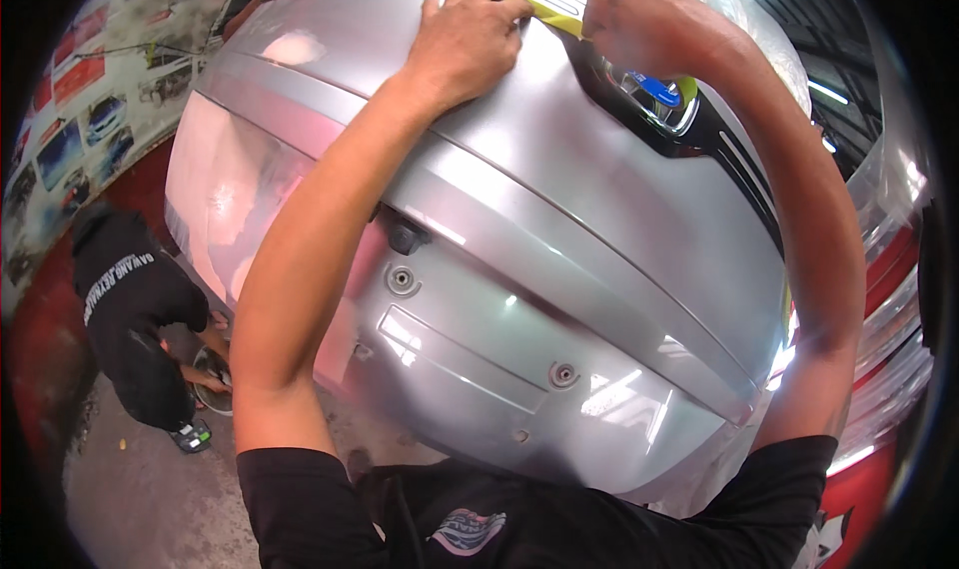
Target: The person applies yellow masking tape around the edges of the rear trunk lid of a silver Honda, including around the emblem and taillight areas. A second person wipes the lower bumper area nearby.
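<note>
A silver car tailgate [499, 179] fills the middle of the view. Yellow masking tape [559, 17] runs along its upper edge, beside the window glass. My left hand [468, 39] rests on that edge, its fingers apart and touching the tape. Farther right, my right hand [639, 27] is closed at the tape, its fingertips partly hidden. Under the right wrist shows a blue-labelled tape roll [659, 91] with a yellow-green rim, partly covered by the wrist. Around it lies glossy black trim [689, 139] with a chrome-edged part.
At the lower left a person in black [130, 309] bends over a round container [215, 374] on the floor. A wall with car pictures [90, 119] stands behind. Clear plastic sheeting [889, 349] hangs on the right. Pinkish-white patches [240, 184] mark the tailgate's left side.
</note>
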Tool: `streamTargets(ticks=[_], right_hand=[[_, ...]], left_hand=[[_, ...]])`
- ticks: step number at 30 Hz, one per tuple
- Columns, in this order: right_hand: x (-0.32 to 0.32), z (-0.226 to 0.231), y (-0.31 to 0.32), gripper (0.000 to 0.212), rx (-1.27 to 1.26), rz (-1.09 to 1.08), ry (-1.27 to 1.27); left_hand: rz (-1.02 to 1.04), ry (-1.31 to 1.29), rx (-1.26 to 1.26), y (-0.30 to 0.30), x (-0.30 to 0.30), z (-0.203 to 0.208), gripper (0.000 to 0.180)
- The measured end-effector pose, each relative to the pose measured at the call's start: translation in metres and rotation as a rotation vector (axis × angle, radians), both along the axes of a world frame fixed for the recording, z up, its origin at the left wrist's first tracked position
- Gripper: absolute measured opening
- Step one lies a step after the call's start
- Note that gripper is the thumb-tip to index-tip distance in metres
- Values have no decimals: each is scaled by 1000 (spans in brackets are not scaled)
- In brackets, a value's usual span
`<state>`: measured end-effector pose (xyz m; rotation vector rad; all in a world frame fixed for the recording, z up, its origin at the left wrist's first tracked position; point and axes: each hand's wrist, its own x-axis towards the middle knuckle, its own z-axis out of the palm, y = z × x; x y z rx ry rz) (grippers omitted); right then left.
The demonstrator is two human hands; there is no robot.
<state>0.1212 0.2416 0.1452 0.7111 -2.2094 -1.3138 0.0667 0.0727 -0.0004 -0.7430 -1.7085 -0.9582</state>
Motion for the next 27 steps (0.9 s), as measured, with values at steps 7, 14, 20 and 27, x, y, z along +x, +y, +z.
streamTargets(ticks=[7, 14, 20, 27], right_hand=[[12, 6, -10, 19, 537, 29, 46], [43, 0, -54, 20, -420, -301, -109], [23, -4, -35, 19, -320, -183, -49], [18, 6, -12, 13, 233, 256, 38]], left_hand=[[272, 75, -105, -27, -34, 9, 31], [306, 311, -399, -25, -32, 38, 19], [400, 701, -694, -15, -25, 60, 12], [474, 518, -873, -38, -40, 65, 13]])
